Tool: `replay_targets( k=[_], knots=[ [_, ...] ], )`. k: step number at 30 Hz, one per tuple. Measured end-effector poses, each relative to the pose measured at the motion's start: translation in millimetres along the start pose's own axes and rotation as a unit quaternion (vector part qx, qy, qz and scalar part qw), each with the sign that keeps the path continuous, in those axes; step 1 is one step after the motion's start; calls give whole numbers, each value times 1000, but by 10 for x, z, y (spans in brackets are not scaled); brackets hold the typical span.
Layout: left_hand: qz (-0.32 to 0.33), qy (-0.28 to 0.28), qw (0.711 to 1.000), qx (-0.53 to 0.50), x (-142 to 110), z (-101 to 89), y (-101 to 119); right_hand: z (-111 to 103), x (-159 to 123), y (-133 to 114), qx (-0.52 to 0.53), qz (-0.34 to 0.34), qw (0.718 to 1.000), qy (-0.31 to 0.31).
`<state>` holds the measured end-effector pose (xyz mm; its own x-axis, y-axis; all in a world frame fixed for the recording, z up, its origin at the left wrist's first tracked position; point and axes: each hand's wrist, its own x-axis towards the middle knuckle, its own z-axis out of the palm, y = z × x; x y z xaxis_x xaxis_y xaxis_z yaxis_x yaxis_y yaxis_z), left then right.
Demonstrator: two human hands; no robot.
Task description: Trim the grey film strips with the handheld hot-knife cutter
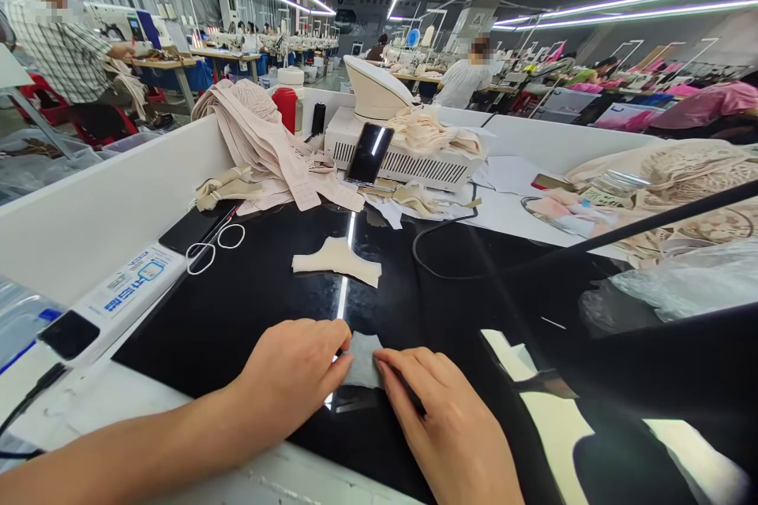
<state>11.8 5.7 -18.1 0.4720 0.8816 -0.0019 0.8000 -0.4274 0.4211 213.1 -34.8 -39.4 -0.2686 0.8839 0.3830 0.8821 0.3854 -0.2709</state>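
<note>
A small greyish-white fabric piece (363, 360) lies low over the glossy black work surface (237, 316), between my two hands. My left hand (290, 375) has thumb and forefinger closed at the piece's left edge. At its right edge, the fingertips of my right hand (447, 418) pinch the fabric. Farther back, a cream cut fabric piece (337, 259) with a narrow strip shape rests flat. More pale cut pieces (557, 434) lie to the right of my right hand.
A phone (370, 154) leans against a white vented box (408, 162) at the back. Beige lace fabric (266, 134) is heaped at the back left. A black cable (426, 264) curves over the surface, and a dark bar (639, 230) crosses the right side. Co-workers sit beyond the white partition (106, 181).
</note>
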Motion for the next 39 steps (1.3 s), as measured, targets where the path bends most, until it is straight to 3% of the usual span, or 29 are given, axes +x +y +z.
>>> replay_targets(
  k=[8, 17, 20, 24, 29, 39],
  knots=[
    [7, -2, 999, 31, -11, 5, 20, 6, 31, -32, -8, -21, 999, 48],
    [37, 57, 996, 61, -39, 55, -13, 13, 37, -78, -19, -36, 996, 74],
    [77, 114, 988, 73, -44, 66, -29, 26, 38, -86, -28, -41, 996, 76],
    [182, 194, 960, 86, -61, 61, 9, 48, 49, -86, -37, -41, 995, 85],
    [257, 183, 948, 48, -87, 126, 59, 72, 61, -85, -37, -44, 994, 91],
    [274, 209, 937, 62, -78, 201, 38, 95, 43, -83, -52, -42, 993, 99]
  ],
)
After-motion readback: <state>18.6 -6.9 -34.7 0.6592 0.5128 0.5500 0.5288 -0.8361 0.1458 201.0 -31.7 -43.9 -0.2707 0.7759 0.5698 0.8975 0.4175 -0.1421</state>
